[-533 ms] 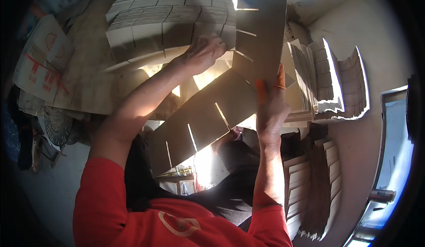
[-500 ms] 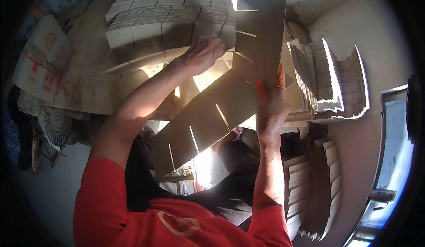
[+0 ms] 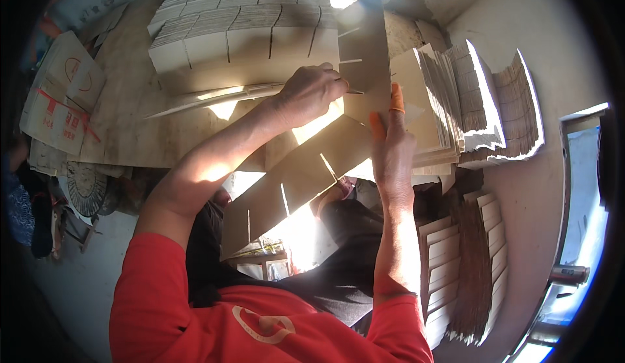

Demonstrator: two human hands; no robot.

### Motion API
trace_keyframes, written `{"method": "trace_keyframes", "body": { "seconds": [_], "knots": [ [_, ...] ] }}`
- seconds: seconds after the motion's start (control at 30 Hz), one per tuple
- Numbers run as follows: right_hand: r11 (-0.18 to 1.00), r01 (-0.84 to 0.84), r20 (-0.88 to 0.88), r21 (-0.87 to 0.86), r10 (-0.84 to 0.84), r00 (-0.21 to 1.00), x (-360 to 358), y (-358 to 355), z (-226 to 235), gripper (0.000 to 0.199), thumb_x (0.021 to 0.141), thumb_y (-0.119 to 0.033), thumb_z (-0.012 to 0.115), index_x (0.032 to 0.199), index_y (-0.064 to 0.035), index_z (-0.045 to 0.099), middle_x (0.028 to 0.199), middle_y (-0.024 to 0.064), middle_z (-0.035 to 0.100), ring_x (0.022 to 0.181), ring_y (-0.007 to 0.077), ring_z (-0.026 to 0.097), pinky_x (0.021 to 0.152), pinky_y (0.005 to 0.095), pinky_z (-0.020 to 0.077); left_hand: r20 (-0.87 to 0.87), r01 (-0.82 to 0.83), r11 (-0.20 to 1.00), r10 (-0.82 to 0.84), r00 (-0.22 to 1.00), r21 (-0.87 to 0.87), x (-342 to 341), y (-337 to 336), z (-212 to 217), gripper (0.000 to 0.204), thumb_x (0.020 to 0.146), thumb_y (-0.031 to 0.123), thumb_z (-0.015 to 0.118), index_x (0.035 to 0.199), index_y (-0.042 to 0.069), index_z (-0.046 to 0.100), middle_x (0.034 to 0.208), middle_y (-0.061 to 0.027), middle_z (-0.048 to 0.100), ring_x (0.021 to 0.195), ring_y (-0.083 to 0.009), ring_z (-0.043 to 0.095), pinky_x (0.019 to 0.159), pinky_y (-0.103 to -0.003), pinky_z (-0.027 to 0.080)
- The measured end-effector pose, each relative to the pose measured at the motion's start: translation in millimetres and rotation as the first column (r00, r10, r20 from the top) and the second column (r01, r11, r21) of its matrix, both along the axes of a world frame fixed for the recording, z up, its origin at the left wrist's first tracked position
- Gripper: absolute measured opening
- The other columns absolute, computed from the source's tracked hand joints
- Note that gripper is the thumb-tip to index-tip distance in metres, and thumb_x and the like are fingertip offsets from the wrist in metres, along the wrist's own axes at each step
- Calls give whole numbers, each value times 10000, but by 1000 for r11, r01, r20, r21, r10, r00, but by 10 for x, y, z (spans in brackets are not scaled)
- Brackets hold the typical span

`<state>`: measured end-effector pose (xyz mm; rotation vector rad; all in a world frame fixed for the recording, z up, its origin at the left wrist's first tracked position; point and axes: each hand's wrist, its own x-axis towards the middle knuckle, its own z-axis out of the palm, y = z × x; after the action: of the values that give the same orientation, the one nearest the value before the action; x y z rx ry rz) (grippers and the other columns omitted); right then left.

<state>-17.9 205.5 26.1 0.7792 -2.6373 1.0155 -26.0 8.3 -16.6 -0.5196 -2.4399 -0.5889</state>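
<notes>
I hold two slotted brown cardboard strips crossed in front of me. My left hand [image 3: 312, 89] grips the upright strip [image 3: 364, 50] at its left edge, by a slot. My right hand [image 3: 392, 148], with orange rubber caps on two fingertips, presses against the long strip [image 3: 286, 194] that slants down to the lower left. The two strips meet between my hands, near the right fingertips. Whether their slots are locked together is hidden by my fingers.
A big stack of slotted cardboard strips [image 3: 241, 31] lies on the wooden bench [image 3: 130, 122] ahead. More bundles of strips stand to the right [image 3: 475, 102] and lower right [image 3: 456, 265]. Flattened printed cartons [image 3: 55, 102] lie at the left.
Both hands and the crossed strips have shifted slightly; my right fingertips sit a bit higher against the upright strip. My grip is unchanged.
</notes>
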Motion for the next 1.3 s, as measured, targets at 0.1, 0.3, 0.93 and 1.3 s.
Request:
{"method": "trace_keyframes", "body": {
  "seconds": [0.1, 0.3, 0.93, 1.3],
  "knots": [
    [1000, 0, 3, -5, 0, 1000, -9, 28, 0, 584, 935, -27, 546, 1462, -80, 302, 699, 138, 572, 550, 216, 559, 544, 245, 435, 61, -40, 999, 39, 997, 8, 49, 2, 15, 149, 687, -41, 550, 782, 25, 645, 745, -122, 633, 812, -297, 619, 703, -402, 512],
    [998, -35, -29, -47, 34, 999, 17, -27, 29, 549, 932, -27, 551, 1438, -57, 341, 671, 141, 540, 527, 234, 535, 524, 250, 422, 122, -73, 996, 67, 990, 45, 54, -17, 25, 207, 698, -51, 537, 844, 16, 669, 762, -131, 646, 821, -301, 625, 710, -401, 513],
    [998, -65, -68, -16, 64, 996, 5, -44, -39, 498, 945, -43, 528, 1417, -32, 367, 597, 172, 502, 476, 271, 504, 496, 332, 441, 20, -23, 1000, 23, 1000, 5, 1, -111, -159, 203, 668, -78, 555, 820, 10, 657, 729, -111, 627, 772, -281, 602, 664, -385, 511],
    [998, -51, -46, -28, 50, 998, 1, -41, -47, 492, 946, -45, 524, 1413, -41, 368, 636, 198, 542, 520, 307, 551, 523, 369, 452, 23, -3, 998, 2, 1000, 57, 48, -44, -152, 196, 667, -95, 545, 803, -4, 653, 713, -122, 623, 791, -286, 613, 667, -397, 509]
  ]
}}
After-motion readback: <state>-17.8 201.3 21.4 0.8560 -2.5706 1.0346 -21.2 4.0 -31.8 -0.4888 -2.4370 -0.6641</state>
